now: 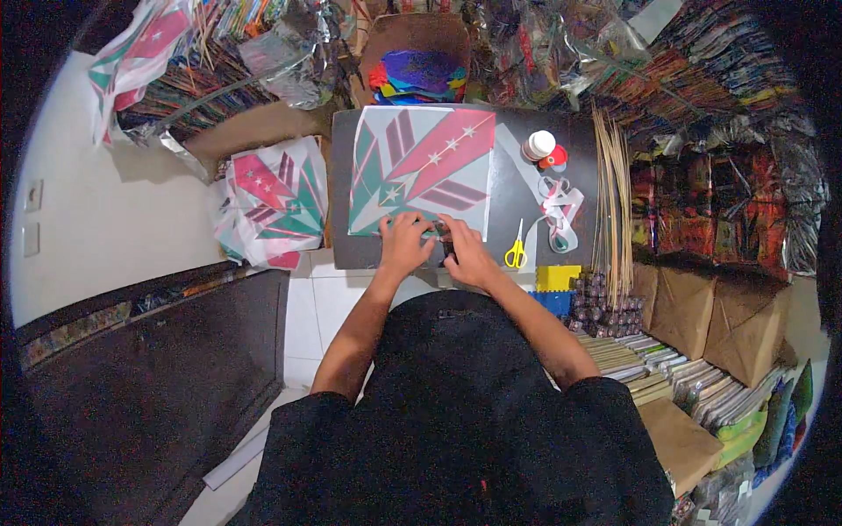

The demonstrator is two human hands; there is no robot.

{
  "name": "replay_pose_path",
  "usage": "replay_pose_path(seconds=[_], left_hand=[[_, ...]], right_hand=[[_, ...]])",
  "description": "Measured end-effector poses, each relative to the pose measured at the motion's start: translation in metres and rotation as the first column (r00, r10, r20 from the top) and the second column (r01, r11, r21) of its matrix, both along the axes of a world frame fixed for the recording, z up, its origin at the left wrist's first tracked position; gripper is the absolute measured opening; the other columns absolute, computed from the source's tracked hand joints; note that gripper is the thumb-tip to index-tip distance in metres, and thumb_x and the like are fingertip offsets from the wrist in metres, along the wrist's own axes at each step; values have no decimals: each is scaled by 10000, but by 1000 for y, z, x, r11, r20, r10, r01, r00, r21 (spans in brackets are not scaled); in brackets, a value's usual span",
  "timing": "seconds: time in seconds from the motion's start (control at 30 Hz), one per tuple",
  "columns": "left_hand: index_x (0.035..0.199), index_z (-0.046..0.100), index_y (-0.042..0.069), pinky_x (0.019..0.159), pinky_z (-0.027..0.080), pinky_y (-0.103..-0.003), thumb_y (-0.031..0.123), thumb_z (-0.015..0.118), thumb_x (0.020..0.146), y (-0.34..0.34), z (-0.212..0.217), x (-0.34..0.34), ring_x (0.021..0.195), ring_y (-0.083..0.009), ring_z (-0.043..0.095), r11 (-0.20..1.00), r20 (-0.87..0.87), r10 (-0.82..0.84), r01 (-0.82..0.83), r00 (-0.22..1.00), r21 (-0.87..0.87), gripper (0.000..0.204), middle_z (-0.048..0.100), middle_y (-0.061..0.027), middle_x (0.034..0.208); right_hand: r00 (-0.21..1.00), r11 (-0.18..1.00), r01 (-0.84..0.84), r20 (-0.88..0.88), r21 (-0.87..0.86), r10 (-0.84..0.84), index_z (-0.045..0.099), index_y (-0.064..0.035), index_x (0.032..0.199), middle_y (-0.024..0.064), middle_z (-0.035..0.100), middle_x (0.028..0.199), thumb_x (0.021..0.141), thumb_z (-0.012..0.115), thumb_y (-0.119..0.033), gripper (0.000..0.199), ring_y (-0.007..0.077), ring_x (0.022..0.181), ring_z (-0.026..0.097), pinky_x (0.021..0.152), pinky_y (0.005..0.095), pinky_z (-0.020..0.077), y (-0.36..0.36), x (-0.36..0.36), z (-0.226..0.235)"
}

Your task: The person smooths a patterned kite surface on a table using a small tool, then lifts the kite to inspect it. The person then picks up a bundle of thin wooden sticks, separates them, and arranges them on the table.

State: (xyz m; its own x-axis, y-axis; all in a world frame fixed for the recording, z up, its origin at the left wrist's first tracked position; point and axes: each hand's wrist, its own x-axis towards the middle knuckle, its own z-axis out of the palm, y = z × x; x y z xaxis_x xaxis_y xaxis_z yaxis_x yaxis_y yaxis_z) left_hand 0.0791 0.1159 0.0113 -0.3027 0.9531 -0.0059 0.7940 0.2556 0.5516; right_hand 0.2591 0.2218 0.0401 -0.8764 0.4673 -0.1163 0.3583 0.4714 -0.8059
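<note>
A square paper kite sheet (425,167) printed in pink, green and purple with white stars lies flat on a dark work board (509,188). My left hand (404,241) presses on the sheet's near edge. Beside it, my right hand (462,248) pinches the same edge, fingers curled around a small dark object that I cannot make out. Both hands meet at the near corner of the sheet.
Yellow-handled scissors (516,250) and a loose strip of tape (560,210) lie right of my hands, with a white and red glue pot (542,147) behind. A bundle of thin bamboo sticks (611,193) runs along the board's right side. A stack of similar kites (274,203) sits left.
</note>
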Motion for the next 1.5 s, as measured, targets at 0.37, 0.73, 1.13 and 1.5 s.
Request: replay_pose_path(seconds=[0.37, 0.73, 1.13, 1.5], left_hand=[[1069, 767, 199, 1073, 326, -592, 291, 794, 832, 2, -9, -1, 1195, -250, 608, 1000, -22, 21, -21, 1000, -13, 256, 660, -11, 1118], [1051, 787, 174, 1083, 299, -580, 333, 824, 807, 9, 3, 4, 1211, -259, 593, 997, -43, 38, -41, 998, -72, 294, 665, -35, 1151], [981, 779, 225, 1115, 276, -628, 268, 826, 769, -1, -3, -1, 1256, -247, 561, 999, -5, 2, -2, 1000, -51, 221, 624, -2, 1188], [893, 786, 202, 1127, 246, -619, 315, 832, 800, 0, -9, -4, 1280, -241, 562, 994, 38, 8, -4, 999, -107, 153, 650, 9, 1235]], right_hand=[[973, 972, 192, -104, -136, -207, 360, -74, 1587, 196, 568, 1283, 752, 599, -16, 871, 331, 1145, 673, 1108, 498, 388, 5, 7, -15], [994, 995, 96, -48, -5, -96, 341, -82, 1606, 199, 550, 1339, 775, 612, -18, 877, 342, 1185, 621, 1087, 500, 379, -2, 3, 3], [982, 987, 153, 100, 48, -157, 537, -145, 1462, 63, 623, 1197, 784, 716, -163, 702, 303, 1151, 565, 956, 500, 367, 1, -5, -18], [942, 978, 123, 292, 168, -168, 693, -189, 1103, 117, 483, 1299, 729, 824, -259, 402, 363, 1227, 466, 986, 556, 387, -1, -20, -23]])
